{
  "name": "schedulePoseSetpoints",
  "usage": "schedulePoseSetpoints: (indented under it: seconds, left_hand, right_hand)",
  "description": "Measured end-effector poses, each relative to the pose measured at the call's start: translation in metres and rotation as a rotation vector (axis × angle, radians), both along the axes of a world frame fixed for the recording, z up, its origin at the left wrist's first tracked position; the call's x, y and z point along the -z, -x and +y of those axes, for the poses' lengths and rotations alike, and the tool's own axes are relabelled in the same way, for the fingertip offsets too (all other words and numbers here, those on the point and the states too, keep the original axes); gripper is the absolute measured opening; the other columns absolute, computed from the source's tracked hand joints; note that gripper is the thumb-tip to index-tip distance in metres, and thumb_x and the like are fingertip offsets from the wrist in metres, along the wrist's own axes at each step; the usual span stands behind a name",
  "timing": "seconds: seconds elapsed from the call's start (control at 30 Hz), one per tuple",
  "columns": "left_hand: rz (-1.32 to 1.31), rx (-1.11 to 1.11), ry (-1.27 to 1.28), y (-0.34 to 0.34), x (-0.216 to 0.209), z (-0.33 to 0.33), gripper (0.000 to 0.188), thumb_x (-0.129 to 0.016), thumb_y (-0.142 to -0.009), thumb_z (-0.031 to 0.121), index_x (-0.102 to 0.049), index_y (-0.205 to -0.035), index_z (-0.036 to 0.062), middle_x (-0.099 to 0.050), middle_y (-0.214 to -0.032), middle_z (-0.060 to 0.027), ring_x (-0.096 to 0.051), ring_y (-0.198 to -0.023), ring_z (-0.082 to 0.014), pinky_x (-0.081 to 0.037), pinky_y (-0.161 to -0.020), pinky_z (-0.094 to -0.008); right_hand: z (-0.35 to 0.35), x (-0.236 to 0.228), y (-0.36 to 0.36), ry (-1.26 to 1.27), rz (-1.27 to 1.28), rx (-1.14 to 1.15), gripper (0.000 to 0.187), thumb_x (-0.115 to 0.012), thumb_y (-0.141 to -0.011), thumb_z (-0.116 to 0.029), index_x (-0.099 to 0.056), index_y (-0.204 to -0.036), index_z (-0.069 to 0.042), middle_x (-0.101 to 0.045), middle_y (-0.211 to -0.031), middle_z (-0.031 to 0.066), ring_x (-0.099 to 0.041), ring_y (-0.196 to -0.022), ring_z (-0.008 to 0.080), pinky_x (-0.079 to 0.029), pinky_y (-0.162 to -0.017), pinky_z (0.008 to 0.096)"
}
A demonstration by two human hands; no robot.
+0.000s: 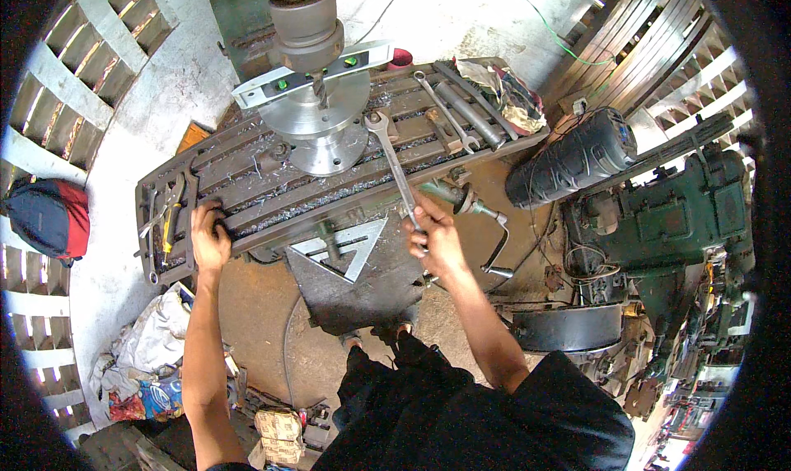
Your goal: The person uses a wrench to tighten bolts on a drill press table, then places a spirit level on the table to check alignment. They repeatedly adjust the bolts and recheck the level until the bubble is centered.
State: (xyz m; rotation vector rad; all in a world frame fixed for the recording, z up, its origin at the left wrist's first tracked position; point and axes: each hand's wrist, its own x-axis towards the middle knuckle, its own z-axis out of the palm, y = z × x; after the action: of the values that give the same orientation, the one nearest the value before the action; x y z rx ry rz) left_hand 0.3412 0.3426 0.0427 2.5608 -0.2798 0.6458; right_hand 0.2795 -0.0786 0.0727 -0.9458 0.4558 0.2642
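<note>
My right hand [435,239] is closed round the shank of a combination wrench [395,168]. The wrench's far head sits at a nut [390,127] beside a shiny flanged metal disc [325,145]. On the left end of the slotted machine table [284,211], my left hand [211,236] rests over the front edge with its fingers laid out, next to a dark wrench [190,224]. Above the disc hangs the machine's spindle [306,30] with a tool in it. A spirit level [280,86] lies across behind that tool.
Yellow-handled pliers [170,224] lie at the table's left end. Another wrench [445,108] and a metal bar [471,115] lie on its right. A triangular square [350,253] rests on a plate below. A crank handle [501,244] juts out near my right forearm. Metal chips litter the slots.
</note>
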Motion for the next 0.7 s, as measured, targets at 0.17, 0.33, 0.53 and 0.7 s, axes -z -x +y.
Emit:
schedulePoseSetpoints:
  seconds: [0.17, 0.33, 0.53, 0.7]
  left_hand:
    - [0.042, 0.004, 0.017, -0.001, 0.000, 0.001, 0.020, -0.048, -0.067, -0.009, -0.059, -0.083, -0.0042, -0.063, -0.110, -0.0179, -0.056, -0.105, -0.0396, -0.045, -0.095, -0.0454]
    - [0.030, 0.002, 0.006, -0.002, 0.001, 0.001, 0.020, -0.047, -0.068, -0.009, -0.059, -0.083, -0.0044, -0.062, -0.110, -0.0181, -0.056, -0.106, -0.0395, -0.045, -0.096, -0.0454]
    - [0.044, 0.016, 0.011, -0.002, 0.001, 0.003, 0.021, -0.047, -0.068, -0.009, -0.060, -0.084, -0.0044, -0.062, -0.110, -0.0178, -0.055, -0.106, -0.0389, -0.045, -0.097, -0.0443]
    - [0.054, 0.013, 0.024, -0.001, 0.003, 0.003, 0.021, -0.048, -0.069, -0.009, -0.061, -0.086, -0.0041, -0.062, -0.112, -0.0170, -0.055, -0.107, -0.0383, -0.044, -0.098, -0.0440]
  right_hand:
    - [-0.050, -0.011, -0.018, 0.087, 0.055, -0.118, 0.043, -0.053, -0.104, -0.020, -0.051, -0.147, -0.019, -0.053, -0.079, 0.0036, -0.035, -0.057, 0.0075, -0.029, -0.045, 0.0211]
    - [-0.062, -0.017, -0.023, 0.017, 0.043, -0.224, 0.044, -0.053, -0.104, -0.020, -0.050, -0.148, -0.020, -0.048, -0.076, 0.0019, -0.034, -0.056, 0.0073, -0.029, -0.045, 0.0211]
    - [-0.071, -0.018, -0.029, -0.003, 0.057, -0.289, 0.044, -0.054, -0.104, -0.021, -0.050, -0.148, -0.021, -0.043, -0.072, -0.0011, -0.033, -0.055, 0.0063, -0.028, -0.042, 0.0222]
    - [-0.077, -0.017, -0.034, -0.015, 0.076, -0.341, 0.046, -0.055, -0.104, -0.022, -0.047, -0.149, -0.023, -0.040, -0.071, -0.0034, -0.033, -0.055, 0.0052, -0.028, -0.042, 0.0217]
